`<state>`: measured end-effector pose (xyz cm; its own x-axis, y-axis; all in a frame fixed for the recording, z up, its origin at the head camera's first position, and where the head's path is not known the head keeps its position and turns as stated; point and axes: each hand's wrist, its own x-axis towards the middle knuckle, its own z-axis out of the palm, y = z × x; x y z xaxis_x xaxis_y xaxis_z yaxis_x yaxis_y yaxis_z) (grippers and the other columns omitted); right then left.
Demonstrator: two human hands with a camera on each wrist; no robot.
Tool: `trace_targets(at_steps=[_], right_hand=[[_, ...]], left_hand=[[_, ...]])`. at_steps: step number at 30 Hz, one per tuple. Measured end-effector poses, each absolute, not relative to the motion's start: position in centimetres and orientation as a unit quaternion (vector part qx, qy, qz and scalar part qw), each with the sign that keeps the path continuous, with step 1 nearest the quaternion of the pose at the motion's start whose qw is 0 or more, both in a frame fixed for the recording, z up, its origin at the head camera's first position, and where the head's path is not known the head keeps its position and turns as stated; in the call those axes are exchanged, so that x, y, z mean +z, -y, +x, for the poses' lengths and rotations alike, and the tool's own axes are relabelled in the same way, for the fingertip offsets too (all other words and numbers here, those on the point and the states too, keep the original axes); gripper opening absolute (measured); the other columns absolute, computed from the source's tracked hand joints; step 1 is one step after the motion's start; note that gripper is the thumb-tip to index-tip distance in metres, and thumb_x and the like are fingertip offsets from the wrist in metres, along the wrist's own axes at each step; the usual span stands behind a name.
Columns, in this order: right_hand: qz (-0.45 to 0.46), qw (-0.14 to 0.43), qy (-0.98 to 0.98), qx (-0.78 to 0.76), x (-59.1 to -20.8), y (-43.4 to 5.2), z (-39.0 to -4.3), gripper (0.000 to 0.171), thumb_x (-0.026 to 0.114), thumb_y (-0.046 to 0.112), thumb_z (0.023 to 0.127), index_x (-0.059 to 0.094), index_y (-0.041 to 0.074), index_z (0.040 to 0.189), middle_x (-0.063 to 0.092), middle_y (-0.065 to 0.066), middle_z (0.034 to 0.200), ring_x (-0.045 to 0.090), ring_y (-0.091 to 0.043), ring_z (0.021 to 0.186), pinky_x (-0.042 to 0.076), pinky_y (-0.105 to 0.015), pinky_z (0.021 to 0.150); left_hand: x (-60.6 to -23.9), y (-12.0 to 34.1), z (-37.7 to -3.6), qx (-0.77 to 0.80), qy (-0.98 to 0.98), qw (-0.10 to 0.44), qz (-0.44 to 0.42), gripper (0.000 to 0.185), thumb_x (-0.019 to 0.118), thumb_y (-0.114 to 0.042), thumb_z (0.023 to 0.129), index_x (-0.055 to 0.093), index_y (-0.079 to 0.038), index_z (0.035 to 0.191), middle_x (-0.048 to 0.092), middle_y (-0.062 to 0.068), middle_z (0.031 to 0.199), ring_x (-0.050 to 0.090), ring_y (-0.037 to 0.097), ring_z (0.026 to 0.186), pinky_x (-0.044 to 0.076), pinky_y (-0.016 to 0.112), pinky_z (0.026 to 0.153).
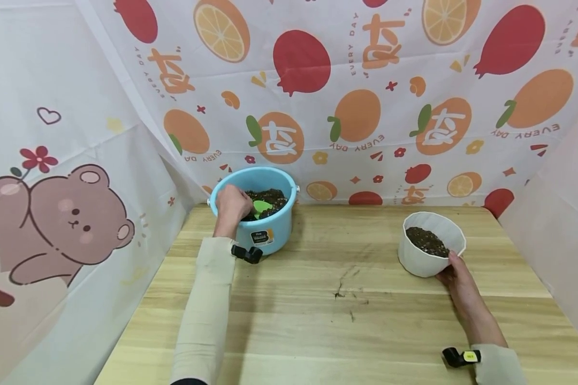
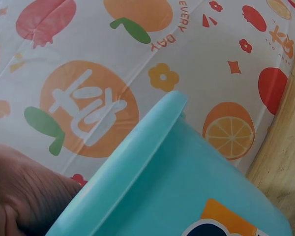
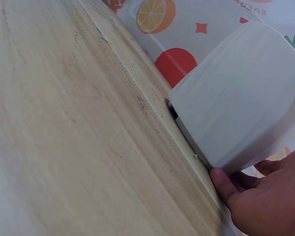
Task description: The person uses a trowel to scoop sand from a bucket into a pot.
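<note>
My left hand (image 1: 233, 205) reaches over the near left rim of a light blue bucket (image 1: 270, 235) of dark soil. Its fingers are curled around the handle end of a small green shovel (image 1: 262, 207), whose blade lies in the soil; the handle itself is hidden. In the left wrist view only part of that hand (image 2: 27, 196) shows behind the bucket wall (image 2: 187, 172). On the right, my right hand (image 1: 462, 283) grips the near right side of a white faceted pot (image 1: 421, 262), partly filled with soil. The right wrist view shows fingers (image 3: 223, 184) at the pot's lower edge.
Both vessels are on a wooden table (image 1: 289, 331). Crumbs of soil (image 1: 339, 289) lie scattered between them. A fruit-printed cloth (image 1: 313, 123) hangs along the back edge, and a bear-printed cloth (image 1: 82, 214) hangs at the left.
</note>
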<state>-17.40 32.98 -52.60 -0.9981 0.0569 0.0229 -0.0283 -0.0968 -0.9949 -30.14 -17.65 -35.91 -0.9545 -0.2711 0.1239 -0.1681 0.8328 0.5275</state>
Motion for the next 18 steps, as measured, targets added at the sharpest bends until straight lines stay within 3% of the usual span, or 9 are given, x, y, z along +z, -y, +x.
trace_targets(at_steps=[8,15,18], right_hand=[[-0.006,0.034,0.660,0.751,-52.68,-32.99,-17.23,0.036,0.027,0.044,0.110,0.038,0.025,0.139,0.055,0.026,0.119,0.050,0.008,0.106,0.042,-0.017,0.089],[-0.009,0.035,0.665,0.746,-52.83,-32.94,-17.13,0.036,0.026,0.044,0.110,0.038,0.026,0.139,0.054,0.025,0.120,0.050,0.008,0.106,0.043,-0.016,0.089],[-0.014,0.031,0.672,0.740,-52.82,-32.95,-17.26,0.036,0.027,0.046,0.109,0.037,0.028,0.139,0.052,0.024,0.121,0.050,0.008,0.107,0.043,-0.016,0.090]], left_hand=[[-35.96,17.28,-30.07,-0.274,0.947,0.123,0.111,0.037,0.071,-0.004,0.077,0.053,-0.014,0.046,0.052,0.000,0.044,0.053,0.020,0.050,0.056,0.040,0.073],[-36.26,17.30,-29.87,-0.284,0.943,0.125,0.120,0.035,0.075,-0.005,0.075,0.056,-0.013,0.047,0.054,0.001,0.045,0.051,0.019,0.048,0.045,0.028,0.054],[-36.24,17.37,-29.74,-0.287,0.942,0.127,0.123,0.034,0.077,-0.006,0.074,0.057,-0.013,0.047,0.055,0.002,0.045,0.051,0.018,0.047,0.042,0.026,0.051]])
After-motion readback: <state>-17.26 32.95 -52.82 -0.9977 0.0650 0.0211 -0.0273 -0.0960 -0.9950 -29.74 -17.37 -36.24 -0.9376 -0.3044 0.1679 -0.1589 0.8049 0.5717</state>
